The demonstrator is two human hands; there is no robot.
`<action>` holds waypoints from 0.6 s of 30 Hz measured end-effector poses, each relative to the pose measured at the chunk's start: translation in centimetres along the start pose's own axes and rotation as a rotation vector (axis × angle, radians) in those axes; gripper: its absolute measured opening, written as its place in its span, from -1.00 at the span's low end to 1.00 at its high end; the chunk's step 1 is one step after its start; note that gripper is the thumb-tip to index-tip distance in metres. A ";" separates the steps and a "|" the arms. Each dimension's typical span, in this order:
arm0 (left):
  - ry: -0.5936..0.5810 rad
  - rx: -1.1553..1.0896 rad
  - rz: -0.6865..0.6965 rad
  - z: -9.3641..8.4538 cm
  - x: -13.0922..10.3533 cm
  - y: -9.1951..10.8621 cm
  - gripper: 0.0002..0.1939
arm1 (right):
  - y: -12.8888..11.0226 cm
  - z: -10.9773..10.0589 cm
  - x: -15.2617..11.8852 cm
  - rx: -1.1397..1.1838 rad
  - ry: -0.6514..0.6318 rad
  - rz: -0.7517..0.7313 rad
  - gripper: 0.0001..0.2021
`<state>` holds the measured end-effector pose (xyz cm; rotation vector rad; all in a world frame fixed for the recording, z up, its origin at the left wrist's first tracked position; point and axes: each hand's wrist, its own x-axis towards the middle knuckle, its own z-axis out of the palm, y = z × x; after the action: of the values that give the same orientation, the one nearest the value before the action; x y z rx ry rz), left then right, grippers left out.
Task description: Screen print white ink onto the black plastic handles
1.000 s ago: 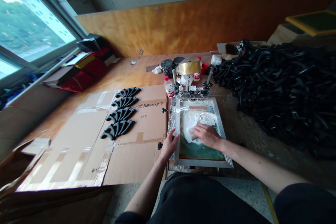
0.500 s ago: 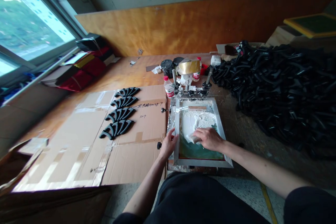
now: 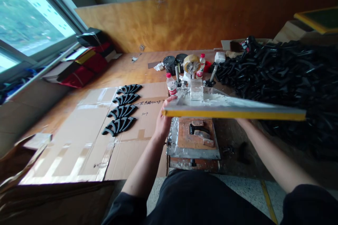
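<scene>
A screen-printing frame (image 3: 235,114) is tilted up, its yellow-edged front side toward me and white paste (image 3: 219,99) on its upper face. My left hand (image 3: 163,121) is closed around the frame's left end, thumb near the top. My right hand is hidden behind the frame; only the wrist (image 3: 244,123) and forearm show below it. A pale block (image 3: 196,90) stands at the frame's far part. Under the frame, a black curved plastic part (image 3: 198,129) lies between small blocks on a wooden board (image 3: 185,140).
Rows of black curved parts (image 3: 119,126) lie on flattened cardboard (image 3: 87,140) at left. A large heap of similar parts (image 3: 274,74) covers the right. Behind the frame stand clamp posts (image 3: 213,74), red-capped bottles (image 3: 171,86), dark tubs (image 3: 169,65) and a tape roll (image 3: 192,64).
The frame has gone from lying flat to tilted up, uncovering the board and black part. My left hand has risen with its left side; my right hand has gone out of sight behind it.
</scene>
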<state>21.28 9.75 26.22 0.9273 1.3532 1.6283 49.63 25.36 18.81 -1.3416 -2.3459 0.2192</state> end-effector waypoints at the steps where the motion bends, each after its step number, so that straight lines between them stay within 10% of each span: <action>1: 0.000 -0.016 0.030 0.4 0.8 0.4 -0.49 | -0.8 1.3 -1.5 0.008 -0.040 -0.036 -0.61; 5: 0.096 -0.048 -0.033 1.7 0.1 -1.2 -0.46 | -5.8 6.1 -6.0 -0.019 -0.228 -0.123 -0.82; 9: -0.151 -0.111 -0.652 3.4 -6.0 -6.5 -0.36 | -10.7 6.6 -7.6 -0.002 -0.338 0.032 -0.91; 12: -0.165 -0.246 -0.856 3.6 -9.5 -9.7 -0.41 | -12.8 5.3 -8.5 0.209 -0.321 -0.121 -0.93; 15: -0.020 -0.026 -0.780 0.1 -9.3 -11.2 -0.44 | -10.1 3.9 -9.8 0.424 -0.289 -0.248 -0.83; 18: -0.027 0.740 -0.553 -7.3 -7.2 -12.0 -0.37 | -2.0 3.0 -12.5 0.304 -0.204 -0.095 -0.60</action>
<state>19.15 1.51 12.94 0.8521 2.0214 0.6882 52.24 13.91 13.24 -1.1029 -2.4101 0.6824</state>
